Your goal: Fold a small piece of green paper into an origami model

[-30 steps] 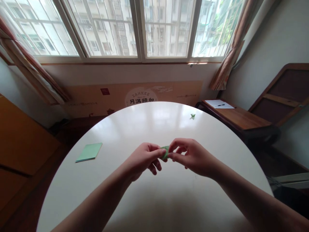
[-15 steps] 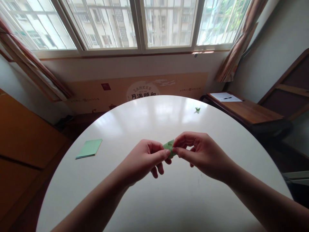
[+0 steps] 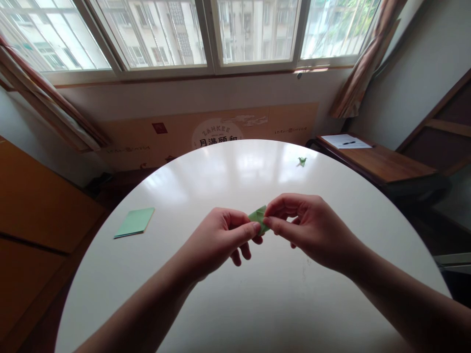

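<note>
The paper (image 3: 259,214) is held above the middle of the table (image 3: 221,304), between the two hands. It is a small green piece with crease lines across its face (the fingers hide its full outline). The left hand (image 3: 221,238) pinches its near left part, thumb laid on top and the lower fingers curled beneath. The right hand (image 3: 312,228) nips its right edge between thumb and forefinger, so both grips are closed on the same piece, with the fingertips of the two hands near each other.

The table is white, smooth and round-edged, glossy enough to mirror the window (image 3: 257,32) (the shine is strongest toward the far side). On its left lies the stack (image 3: 135,222), flat, square-cornered, pale green on top with a thin tan edge showing. Toward the far right sits the figure (image 3: 301,162), a little green folded shape with pointed tips.

Beyond the table, the panel (image 3: 176,128) is tan and carries a pale round emblem reading "ZANKEE" in curved capitals above "月满颐和" in black (the table's rim comes right up to these characters). A dark red square is printed to the left; the smaller script at both sides is too small to read. At right, a white sheet (image 3: 340,140) and a dark pen (image 3: 349,142) lie on the brown wooden bench (image 3: 397,162).
</note>
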{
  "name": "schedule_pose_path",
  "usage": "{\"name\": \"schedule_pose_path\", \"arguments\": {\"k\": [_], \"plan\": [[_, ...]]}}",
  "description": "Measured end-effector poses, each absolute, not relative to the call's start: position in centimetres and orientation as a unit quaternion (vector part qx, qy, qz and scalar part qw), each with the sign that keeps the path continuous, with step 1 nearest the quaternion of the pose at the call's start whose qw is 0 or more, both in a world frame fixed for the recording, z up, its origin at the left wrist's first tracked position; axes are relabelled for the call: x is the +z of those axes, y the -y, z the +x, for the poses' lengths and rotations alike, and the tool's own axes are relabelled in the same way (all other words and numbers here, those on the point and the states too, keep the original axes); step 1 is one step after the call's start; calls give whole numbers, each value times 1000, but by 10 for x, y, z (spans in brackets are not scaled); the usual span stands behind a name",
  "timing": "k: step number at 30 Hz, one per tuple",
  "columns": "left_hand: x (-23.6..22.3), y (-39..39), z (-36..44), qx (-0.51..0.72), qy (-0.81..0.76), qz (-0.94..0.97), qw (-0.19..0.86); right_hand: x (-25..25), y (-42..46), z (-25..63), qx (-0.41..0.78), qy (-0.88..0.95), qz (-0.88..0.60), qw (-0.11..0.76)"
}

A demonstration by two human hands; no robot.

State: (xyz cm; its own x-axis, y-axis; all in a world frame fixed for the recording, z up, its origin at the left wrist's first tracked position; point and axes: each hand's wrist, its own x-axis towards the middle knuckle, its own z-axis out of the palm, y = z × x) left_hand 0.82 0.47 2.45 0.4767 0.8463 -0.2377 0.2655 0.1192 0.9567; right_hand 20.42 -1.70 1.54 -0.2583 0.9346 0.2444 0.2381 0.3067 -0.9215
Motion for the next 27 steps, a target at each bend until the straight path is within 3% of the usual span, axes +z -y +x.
{"name": "schedule_pose_path", "arguments": {"k": [27], "plan": [[22, -7, 7, 203, -466, 595, 623, 10, 17, 203, 361, 698, -439, 437]]}}
